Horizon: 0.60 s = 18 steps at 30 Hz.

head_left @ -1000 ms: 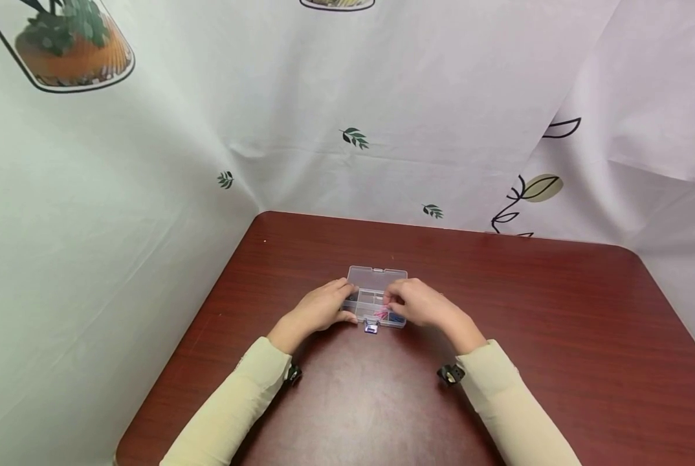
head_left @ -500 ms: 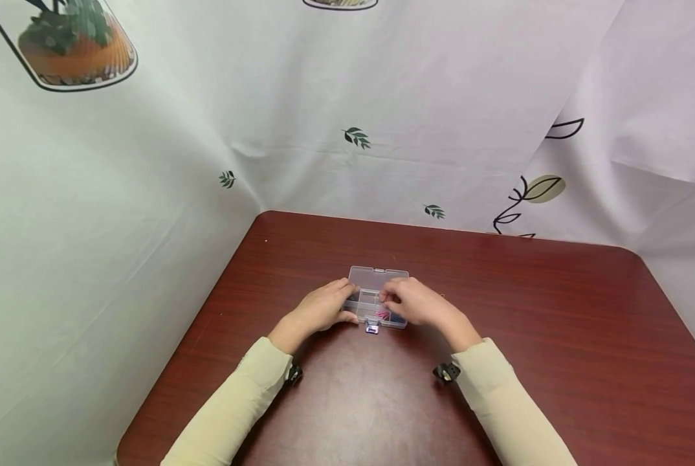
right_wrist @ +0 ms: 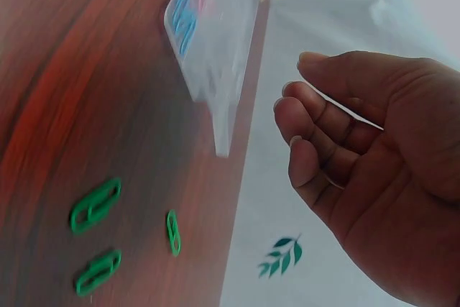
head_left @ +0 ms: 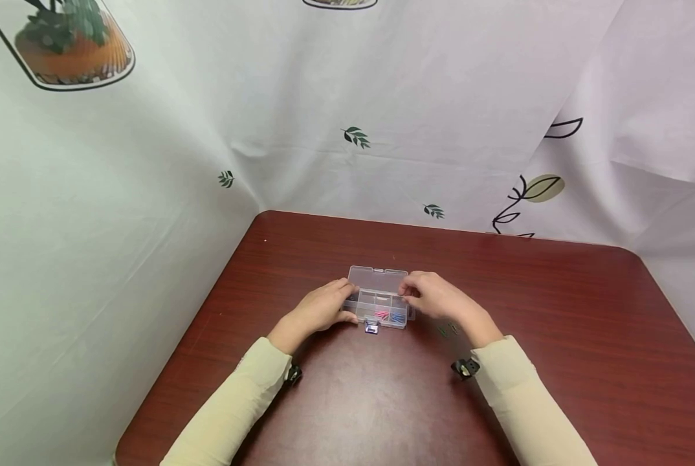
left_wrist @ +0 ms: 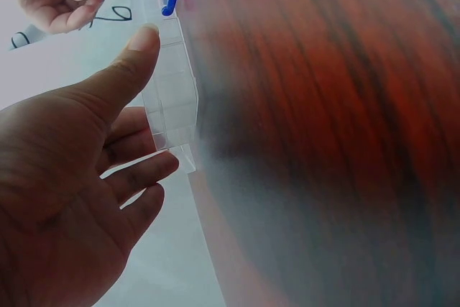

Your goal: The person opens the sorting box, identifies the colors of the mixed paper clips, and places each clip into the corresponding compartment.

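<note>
A clear plastic compartment box (head_left: 366, 308) sits on the table with its lid (head_left: 376, 278) folded back. My left hand (head_left: 318, 307) holds the box's left end, thumb at the front edge and fingers toward the back. Pink paper clips (head_left: 381, 315) and blue paper clips (head_left: 397, 318) lie in separate front compartments. Just off the box's right end is my right hand (head_left: 437, 294), its fingers loosely bent and nothing visible between them in the right wrist view. Green paper clips (right_wrist: 96, 205) lie on the table beneath the right wrist.
The dark red wooden table (head_left: 359, 401) runs back to a pale printed curtain (head_left: 324, 175). A blue latch (head_left: 371, 327) sticks out from the box's front edge. Dark wrist devices (head_left: 465, 368) are strapped at both cuffs.
My right hand has moved right, from over the box's compartments to beyond its right end, uncovering the blue clips and green clips. My left hand stays on the box.
</note>
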Each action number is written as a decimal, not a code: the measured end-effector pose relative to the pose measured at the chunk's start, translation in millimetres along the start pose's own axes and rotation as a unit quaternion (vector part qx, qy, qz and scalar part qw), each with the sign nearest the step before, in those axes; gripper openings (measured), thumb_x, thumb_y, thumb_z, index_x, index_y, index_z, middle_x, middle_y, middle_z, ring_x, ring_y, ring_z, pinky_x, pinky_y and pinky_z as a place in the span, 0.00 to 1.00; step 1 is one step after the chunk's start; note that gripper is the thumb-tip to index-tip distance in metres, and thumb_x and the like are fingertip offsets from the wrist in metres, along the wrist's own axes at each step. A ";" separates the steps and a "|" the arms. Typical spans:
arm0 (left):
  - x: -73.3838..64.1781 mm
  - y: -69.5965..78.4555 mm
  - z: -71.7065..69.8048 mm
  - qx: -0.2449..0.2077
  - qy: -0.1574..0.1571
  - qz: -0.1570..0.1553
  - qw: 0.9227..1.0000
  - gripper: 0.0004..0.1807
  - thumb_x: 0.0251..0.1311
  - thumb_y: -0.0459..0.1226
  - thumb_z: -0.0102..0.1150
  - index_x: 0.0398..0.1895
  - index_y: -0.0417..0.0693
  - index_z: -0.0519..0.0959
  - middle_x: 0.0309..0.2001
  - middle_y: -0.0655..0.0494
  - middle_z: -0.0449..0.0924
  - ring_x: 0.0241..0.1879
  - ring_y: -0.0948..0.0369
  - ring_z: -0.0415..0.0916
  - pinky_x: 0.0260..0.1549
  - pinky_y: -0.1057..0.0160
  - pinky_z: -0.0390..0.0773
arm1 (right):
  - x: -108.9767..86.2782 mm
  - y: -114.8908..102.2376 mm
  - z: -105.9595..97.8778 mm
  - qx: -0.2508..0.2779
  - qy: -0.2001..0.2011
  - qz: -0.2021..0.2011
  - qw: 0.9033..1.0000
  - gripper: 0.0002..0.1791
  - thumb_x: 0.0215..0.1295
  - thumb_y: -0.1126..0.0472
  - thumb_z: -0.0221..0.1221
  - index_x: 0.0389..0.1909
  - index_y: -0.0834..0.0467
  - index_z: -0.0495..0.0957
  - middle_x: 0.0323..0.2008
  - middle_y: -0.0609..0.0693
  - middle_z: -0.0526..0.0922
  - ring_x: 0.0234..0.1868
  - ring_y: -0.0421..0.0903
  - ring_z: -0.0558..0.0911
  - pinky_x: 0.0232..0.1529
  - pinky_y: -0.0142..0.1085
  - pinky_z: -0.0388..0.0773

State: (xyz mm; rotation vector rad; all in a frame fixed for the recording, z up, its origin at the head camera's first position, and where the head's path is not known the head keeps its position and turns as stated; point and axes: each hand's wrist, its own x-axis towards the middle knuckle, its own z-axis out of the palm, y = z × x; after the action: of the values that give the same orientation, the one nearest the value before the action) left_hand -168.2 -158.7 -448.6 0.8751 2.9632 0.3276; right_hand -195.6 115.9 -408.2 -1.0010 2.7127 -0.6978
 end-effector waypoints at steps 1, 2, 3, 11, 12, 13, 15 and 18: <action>0.0 0.0 -0.1 -0.001 0.000 -0.001 1.000 0.36 0.57 0.54 0.70 0.63 0.42 0.77 0.55 0.51 0.77 0.56 0.55 0.76 0.58 0.56 0.77 | -1.4 2.9 -1.0 -0.003 0.003 0.000 1.000 0.03 0.66 0.67 0.64 0.39 0.59 0.83 0.35 0.46 0.80 0.36 0.43 0.77 0.40 0.39 0.78; 0.0 0.0 -0.1 -0.002 -0.001 -0.001 1.000 0.36 0.57 0.54 0.70 0.63 0.42 0.77 0.55 0.51 0.77 0.56 0.55 0.76 0.58 0.56 0.77 | -2.9 5.8 -1.9 -0.006 0.005 -0.001 1.000 0.03 0.66 0.67 0.64 0.39 0.59 0.83 0.36 0.47 0.80 0.36 0.44 0.77 0.41 0.40 0.79; 0.0 0.1 -0.2 -0.002 -0.002 -0.001 1.000 0.36 0.57 0.54 0.70 0.63 0.42 0.77 0.55 0.51 0.77 0.56 0.55 0.76 0.58 0.56 0.76 | -4.1 8.9 -2.8 -0.009 0.007 0.001 1.000 0.04 0.66 0.67 0.64 0.39 0.59 0.83 0.36 0.47 0.81 0.37 0.45 0.78 0.42 0.41 0.79; -0.7 1.1 -2.2 -0.006 -0.006 -0.006 1.000 0.36 0.57 0.54 0.70 0.63 0.42 0.76 0.55 0.51 0.77 0.55 0.55 0.76 0.58 0.55 0.76 | -14.3 31.3 -13.1 -0.022 0.018 0.009 1.000 0.08 0.64 0.69 0.64 0.43 0.61 0.84 0.39 0.51 0.83 0.43 0.50 0.81 0.47 0.47 0.80; -0.8 1.2 -2.4 -0.006 -0.006 -0.005 1.000 0.36 0.58 0.54 0.70 0.63 0.42 0.76 0.55 0.51 0.77 0.56 0.55 0.75 0.58 0.55 0.76 | -15.6 33.8 -14.8 -0.023 0.020 0.008 0.999 0.08 0.63 0.70 0.64 0.43 0.61 0.83 0.39 0.51 0.82 0.42 0.50 0.81 0.47 0.47 0.80; -0.8 1.3 -2.6 -0.006 -0.006 -0.005 1.000 0.36 0.58 0.54 0.70 0.63 0.42 0.76 0.55 0.51 0.77 0.56 0.55 0.75 0.58 0.55 0.76 | -16.6 36.6 -16.1 -0.025 0.023 0.007 0.999 0.08 0.63 0.70 0.64 0.43 0.61 0.83 0.40 0.51 0.82 0.42 0.50 0.80 0.46 0.47 0.79; -0.7 1.3 -2.7 -0.006 -0.007 -0.005 1.000 0.36 0.58 0.54 0.69 0.63 0.42 0.76 0.55 0.51 0.77 0.56 0.55 0.75 0.58 0.55 0.76 | -18.4 42.4 -18.2 -0.026 0.028 0.007 0.999 0.08 0.62 0.70 0.64 0.43 0.61 0.83 0.40 0.52 0.82 0.41 0.50 0.80 0.46 0.47 0.79; -0.6 1.3 -2.7 -0.006 -0.008 -0.006 1.000 0.36 0.58 0.54 0.69 0.64 0.42 0.76 0.55 0.51 0.77 0.57 0.55 0.75 0.59 0.55 0.76 | -20.6 49.1 -20.3 -0.022 0.034 0.009 0.999 0.09 0.62 0.71 0.65 0.43 0.61 0.83 0.40 0.52 0.82 0.40 0.49 0.80 0.44 0.47 0.79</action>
State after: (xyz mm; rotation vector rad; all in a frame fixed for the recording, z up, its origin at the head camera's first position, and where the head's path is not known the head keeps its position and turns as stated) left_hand -167.2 -158.5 -445.6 0.8540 2.9482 0.3358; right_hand -214.2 169.5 -414.1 -0.9789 2.8033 -0.6850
